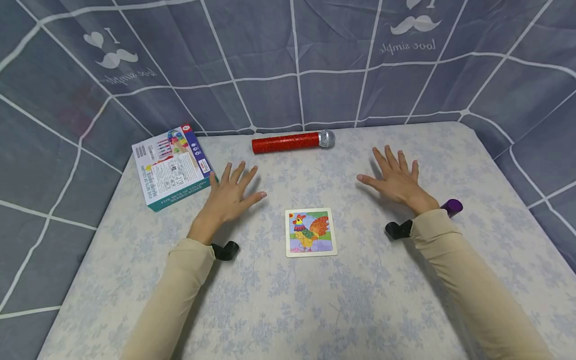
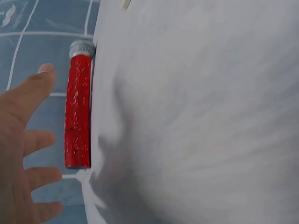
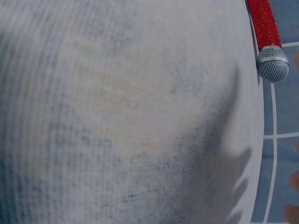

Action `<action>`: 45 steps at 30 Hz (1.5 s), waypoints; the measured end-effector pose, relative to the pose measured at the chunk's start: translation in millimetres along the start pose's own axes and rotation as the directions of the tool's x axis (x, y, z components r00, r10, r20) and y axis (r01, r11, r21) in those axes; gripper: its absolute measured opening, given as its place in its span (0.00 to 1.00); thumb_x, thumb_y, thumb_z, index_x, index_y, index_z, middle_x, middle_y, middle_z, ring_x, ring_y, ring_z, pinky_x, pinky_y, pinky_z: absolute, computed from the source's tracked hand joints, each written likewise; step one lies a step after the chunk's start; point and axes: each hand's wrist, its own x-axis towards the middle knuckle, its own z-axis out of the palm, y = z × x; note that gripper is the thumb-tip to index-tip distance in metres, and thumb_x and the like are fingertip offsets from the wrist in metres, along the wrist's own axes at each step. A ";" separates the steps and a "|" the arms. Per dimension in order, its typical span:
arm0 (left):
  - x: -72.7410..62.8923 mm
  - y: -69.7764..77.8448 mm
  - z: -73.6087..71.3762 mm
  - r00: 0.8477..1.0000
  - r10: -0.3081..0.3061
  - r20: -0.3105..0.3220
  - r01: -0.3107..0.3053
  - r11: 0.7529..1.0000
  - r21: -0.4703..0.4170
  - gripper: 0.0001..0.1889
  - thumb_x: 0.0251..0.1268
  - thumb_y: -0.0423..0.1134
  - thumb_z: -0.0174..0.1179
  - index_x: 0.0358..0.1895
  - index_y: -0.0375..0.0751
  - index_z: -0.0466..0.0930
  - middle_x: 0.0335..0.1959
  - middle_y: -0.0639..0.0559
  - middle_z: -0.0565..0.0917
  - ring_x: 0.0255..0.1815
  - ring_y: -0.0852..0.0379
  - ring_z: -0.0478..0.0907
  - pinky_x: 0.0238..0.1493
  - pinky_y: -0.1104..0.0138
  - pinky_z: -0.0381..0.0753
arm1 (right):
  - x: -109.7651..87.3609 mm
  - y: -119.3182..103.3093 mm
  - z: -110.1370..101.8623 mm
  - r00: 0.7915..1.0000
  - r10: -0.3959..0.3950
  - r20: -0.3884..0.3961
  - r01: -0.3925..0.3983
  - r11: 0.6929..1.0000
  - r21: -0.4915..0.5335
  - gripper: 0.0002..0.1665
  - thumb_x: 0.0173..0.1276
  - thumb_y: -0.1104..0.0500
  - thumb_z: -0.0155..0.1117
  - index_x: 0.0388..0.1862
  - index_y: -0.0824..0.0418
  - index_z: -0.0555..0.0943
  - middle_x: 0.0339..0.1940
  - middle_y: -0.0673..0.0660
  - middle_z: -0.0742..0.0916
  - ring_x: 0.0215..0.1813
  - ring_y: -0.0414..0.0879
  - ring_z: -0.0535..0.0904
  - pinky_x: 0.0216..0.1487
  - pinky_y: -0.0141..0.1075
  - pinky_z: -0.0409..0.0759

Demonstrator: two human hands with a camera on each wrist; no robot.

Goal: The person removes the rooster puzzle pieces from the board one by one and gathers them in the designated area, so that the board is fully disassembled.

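Note:
Both hands hover over the table with fingers spread, holding nothing. The left hand (image 1: pixel 228 200) is beside the near right corner of a boxed craft set (image 1: pixel 173 165); in the left wrist view its thumb and fingers (image 2: pixel 39 179) stand apart. To the right, the right hand (image 1: pixel 396 180) casts a shadow on the cloth; only bits of its fingertips (image 3: pixel 293 214) show at the right wrist view's edge. Between the hands, a little nearer the body, lies a square rooster puzzle (image 1: pixel 311 232) in a pale frame. A glittery red microphone (image 1: pixel 288 143) with a silver head lies at the back.
A pale tablecloth with blue floral print (image 1: pixel 288 305) covers the table. Grey-blue curtain fabric (image 1: pixel 265 50) with white lines rises behind and at the sides. A purple cylindrical object (image 1: pixel 452 207) sits just beyond the right wrist, partly hidden by the sleeve. Black wrist devices (image 1: pixel 226 251) protrude from both cuffs.

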 end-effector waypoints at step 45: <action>-40.8 61.9 28.1 0.943 0.327 0.058 -0.310 0.929 -0.202 0.28 0.45 0.55 0.77 0.54 0.53 0.87 0.69 0.45 0.72 0.74 0.39 0.59 0.68 0.34 0.50 | -15.9 -134.0 57.8 0.905 -0.365 0.216 0.366 0.930 0.041 0.20 0.62 0.55 0.73 0.52 0.59 0.83 0.38 0.52 0.81 0.38 0.45 0.75 0.37 0.36 0.75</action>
